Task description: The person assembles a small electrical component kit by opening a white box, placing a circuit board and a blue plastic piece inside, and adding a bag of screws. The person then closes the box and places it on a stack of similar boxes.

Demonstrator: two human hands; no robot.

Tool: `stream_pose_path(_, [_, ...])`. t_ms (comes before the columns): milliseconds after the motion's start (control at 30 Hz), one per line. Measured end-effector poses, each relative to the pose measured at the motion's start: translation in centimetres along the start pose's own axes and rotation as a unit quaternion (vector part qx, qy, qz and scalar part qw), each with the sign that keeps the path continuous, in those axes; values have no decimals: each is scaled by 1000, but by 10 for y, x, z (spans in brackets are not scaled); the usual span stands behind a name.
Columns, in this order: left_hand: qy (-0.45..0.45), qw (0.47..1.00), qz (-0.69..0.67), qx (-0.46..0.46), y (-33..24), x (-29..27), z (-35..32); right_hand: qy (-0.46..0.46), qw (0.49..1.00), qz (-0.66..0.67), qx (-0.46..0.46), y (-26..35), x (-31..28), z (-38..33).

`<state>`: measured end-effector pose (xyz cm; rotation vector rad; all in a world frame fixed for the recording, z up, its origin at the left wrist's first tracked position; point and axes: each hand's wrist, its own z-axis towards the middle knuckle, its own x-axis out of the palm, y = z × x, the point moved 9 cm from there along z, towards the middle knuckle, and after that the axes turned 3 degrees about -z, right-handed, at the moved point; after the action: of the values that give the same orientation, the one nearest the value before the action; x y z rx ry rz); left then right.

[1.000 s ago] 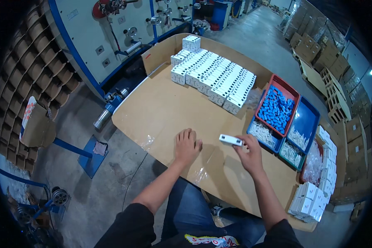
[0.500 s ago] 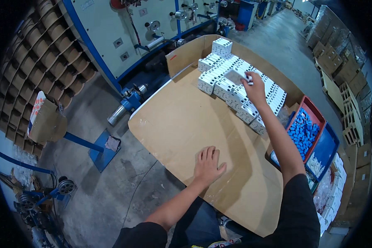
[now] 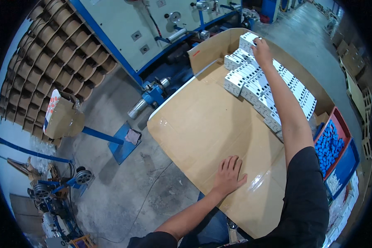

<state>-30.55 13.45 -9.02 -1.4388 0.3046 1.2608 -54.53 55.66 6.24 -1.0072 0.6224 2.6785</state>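
My left hand [image 3: 229,175] lies palm down on the brown cardboard tabletop [image 3: 202,124], fingers stretched and holding nothing. Reaching to the far end of the table, my right hand [image 3: 263,53] has its fingers closed at the right edge of a raised stack of white pieces [image 3: 247,42]. Whatever those fingertips hold is hidden against the stack. Closer to me stand tight rows of white rectangular pieces with black square marks [image 3: 256,89]. My right forearm covers part of these rows.
Cardboard walls [image 3: 208,51] rim the table's far side. At the right edge sit a red tray [image 3: 344,128] of small blue parts [image 3: 328,144] and a blue tray [image 3: 351,159] with white bits. A blue-framed machine [image 3: 153,97] stands beyond, a stand with a cardboard box [image 3: 66,120] at left.
My right hand has moved from above the middle rows, where it held a small white piece, to the far raised stack. My left hand stays flat. The whole view has shifted.
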Motion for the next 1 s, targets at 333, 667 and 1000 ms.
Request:
stream_pose_path(333, [2, 1000, -6, -8, -3, -2, 1, 6, 999, -37, -13, -19, 34, 16])
stream_pose_path(667, [-5, 1000, -5, -9, -1, 1, 1, 6, 985, -141, -104, -10, 47, 22])
stream_pose_path(1000, [-16, 1000, 3, -7, -3, -1, 3, 47, 976, -171, -129, -13, 62, 34])
